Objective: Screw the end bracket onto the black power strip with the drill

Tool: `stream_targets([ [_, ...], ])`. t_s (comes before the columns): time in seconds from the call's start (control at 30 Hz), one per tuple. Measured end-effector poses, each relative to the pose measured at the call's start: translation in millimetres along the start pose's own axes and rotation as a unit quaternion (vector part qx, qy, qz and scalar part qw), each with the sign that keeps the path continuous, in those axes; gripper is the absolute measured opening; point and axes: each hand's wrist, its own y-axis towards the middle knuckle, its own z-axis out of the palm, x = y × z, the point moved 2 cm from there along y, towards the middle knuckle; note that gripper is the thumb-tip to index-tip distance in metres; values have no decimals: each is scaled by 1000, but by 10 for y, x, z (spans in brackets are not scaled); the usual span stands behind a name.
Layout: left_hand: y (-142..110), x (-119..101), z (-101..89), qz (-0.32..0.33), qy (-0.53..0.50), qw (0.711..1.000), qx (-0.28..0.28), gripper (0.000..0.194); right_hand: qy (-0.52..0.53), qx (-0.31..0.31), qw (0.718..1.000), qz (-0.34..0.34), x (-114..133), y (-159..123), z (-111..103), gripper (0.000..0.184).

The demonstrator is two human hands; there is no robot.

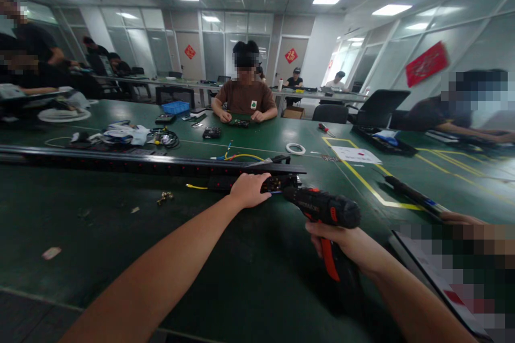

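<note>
My right hand (pixel 328 233) is wrapped round the grip of a black and orange cordless drill (pixel 322 206). The drill's nose points left, at the end of a black assembly (pixel 277 185) with brass-coloured parts, and whether its tip touches is hidden. My left hand (pixel 249 190) is closed over this assembly, thumb at the near side and fingers across the top. Just behind runs a long black metal rail (pixel 161 162) that stretches to the left edge. A yellow wire (pixel 197 187) sticks out left of the assembly. Several small brass fittings (pixel 164 198) lie loose on the green table.
Across the table (pixel 193 257) a person (pixel 245 96) works on a small black part. A white ring (pixel 295 148), a paper sheet (pixel 356 155) and a red screwdriver (pixel 324 127) lie beyond the rail. At right, another person's hand holds a black tool (pixel 414 193).
</note>
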Motion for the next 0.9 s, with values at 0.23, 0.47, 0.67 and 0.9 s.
stream_targets([
  [0.23,5,11,15,5,3,1000,-4,63,-4,4,1000,-7,-9,13,-5,41],
  [0.47,12,14,19,4,2,1000,0,64,2,3,1000,-6,-35,23,-13,40],
  [0.67,9,12,11,3,2,1000,-3,63,1,3,1000,-6,-1,11,-3,41],
  [0.9,10,12,19,5,6,1000,-7,64,-4,-1,1000,-1,-21,16,-11,42],
])
